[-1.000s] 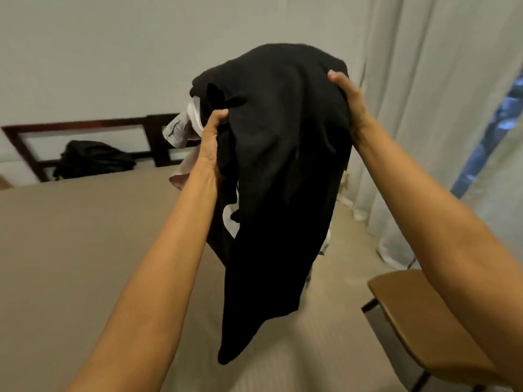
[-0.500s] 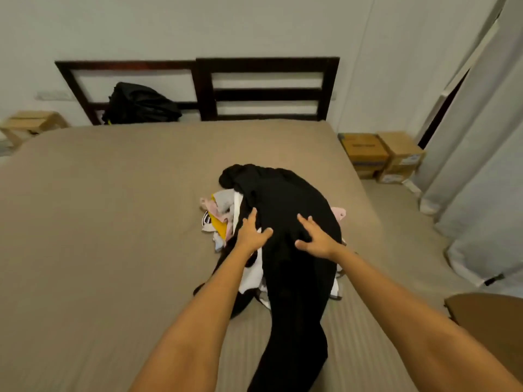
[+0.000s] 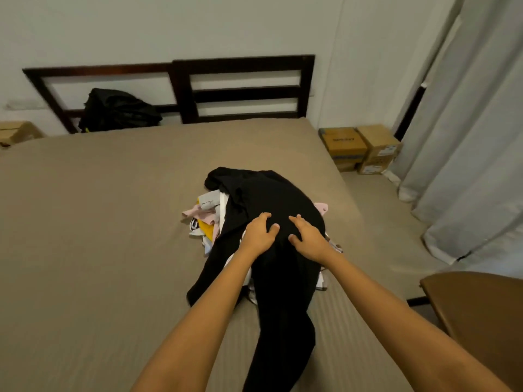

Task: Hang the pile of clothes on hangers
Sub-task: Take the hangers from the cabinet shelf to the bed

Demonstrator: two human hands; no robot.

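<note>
**On the bed: hands on pile, nothing gripped yet**

On the bed (image 3: 113, 236), nearer its right side, sits the pile (image 3: 205, 219), w/ a black garment (image 3: 268, 199) draped over most of it and trailing toward the near edge.

Risks, my read: the black piece lies over the smaller items and is prob. tangled w/ them. Lifting it fast could drag them along or flick them off the right edge, which is near. Its long tail could also sweep stuff as it comes up. No hanger in view, so anything picked up has nowhere to go w/o a reach elsewhere.

Left hand (image 3: 259, 234) & right hand (image 3: 308, 240) rest side by side on top of the black garment, close but apart. Fingers (image 3: 266, 215) on both are spread and slightly bent, tips touching the cloth. No fabric is bunched or pinched btwn them, so they're relaxed, not grasping.
</note>
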